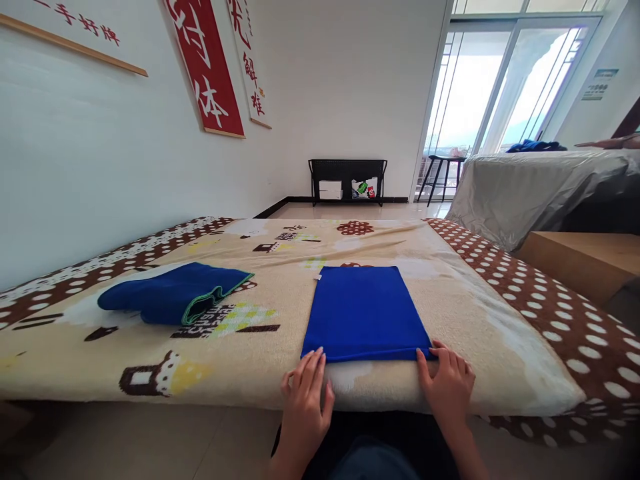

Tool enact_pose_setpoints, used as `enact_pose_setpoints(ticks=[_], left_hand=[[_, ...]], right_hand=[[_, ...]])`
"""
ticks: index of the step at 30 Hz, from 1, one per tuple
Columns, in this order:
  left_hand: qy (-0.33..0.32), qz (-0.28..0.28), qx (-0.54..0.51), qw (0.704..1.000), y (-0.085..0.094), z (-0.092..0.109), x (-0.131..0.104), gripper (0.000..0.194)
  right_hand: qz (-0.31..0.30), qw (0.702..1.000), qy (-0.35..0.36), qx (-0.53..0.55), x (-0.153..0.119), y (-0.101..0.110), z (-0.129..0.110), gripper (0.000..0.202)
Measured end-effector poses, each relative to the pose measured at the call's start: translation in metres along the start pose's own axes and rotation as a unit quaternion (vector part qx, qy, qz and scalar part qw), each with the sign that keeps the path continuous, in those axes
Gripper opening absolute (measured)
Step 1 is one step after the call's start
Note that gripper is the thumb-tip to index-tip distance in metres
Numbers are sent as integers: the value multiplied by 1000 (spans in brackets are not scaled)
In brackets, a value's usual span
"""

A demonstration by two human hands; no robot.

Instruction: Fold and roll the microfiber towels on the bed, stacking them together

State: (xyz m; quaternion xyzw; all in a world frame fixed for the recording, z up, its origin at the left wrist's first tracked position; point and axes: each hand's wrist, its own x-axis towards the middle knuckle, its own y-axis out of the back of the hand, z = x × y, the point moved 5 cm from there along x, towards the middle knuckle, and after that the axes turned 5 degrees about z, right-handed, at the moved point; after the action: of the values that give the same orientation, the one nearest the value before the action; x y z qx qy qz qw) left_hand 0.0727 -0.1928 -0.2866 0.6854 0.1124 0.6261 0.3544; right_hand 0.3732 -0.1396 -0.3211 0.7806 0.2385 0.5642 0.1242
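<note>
A bright blue cloth (367, 310), folded into a flat, nearly square shape, lies near the front edge of the bed. My left hand (306, 393) rests its outstretched fingertips on the cloth's near left corner, with the thumb held apart. At the near right corner, my right hand (449, 380) has the cloth's edge between thumb and index finger. A low fold runs along the near edge between both hands. Off to the left lies a darker blue cloth (170, 290) with green edging, loosely folded, touched by neither hand.
A cream patterned blanket (480, 320) with a brown polka-dot border covers the bed. Beyond stands a black rack (348, 170) with boxes, and a stool (443, 175) by the glass door. On the right are a plastic-covered piece of furniture (525, 187) and a cardboard box (575, 267).
</note>
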Motion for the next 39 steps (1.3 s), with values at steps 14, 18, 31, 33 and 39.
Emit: enact_pose_setpoints(ticks=[14, 18, 31, 33, 39], left_hand=[[-169, -50, -145, 974, 8, 35, -5, 62], [-219, -140, -135, 956, 2, 54, 3, 58], [-151, -141, -20, 978, -8, 7, 13, 59], [-139, -123, -6, 983, -8, 1, 13, 58], [-129, -88, -3, 988, -4, 5, 30, 56]], right_hand=[[93, 981, 114, 127, -10, 33, -34, 16], [-40, 941, 218, 257, -23, 26, -68, 31], [-81, 950, 219, 208, -9, 11, -71, 46], [-84, 952, 219, 197, -7, 11, -69, 43], [-113, 943, 248, 191, 3, 5, -78, 41]])
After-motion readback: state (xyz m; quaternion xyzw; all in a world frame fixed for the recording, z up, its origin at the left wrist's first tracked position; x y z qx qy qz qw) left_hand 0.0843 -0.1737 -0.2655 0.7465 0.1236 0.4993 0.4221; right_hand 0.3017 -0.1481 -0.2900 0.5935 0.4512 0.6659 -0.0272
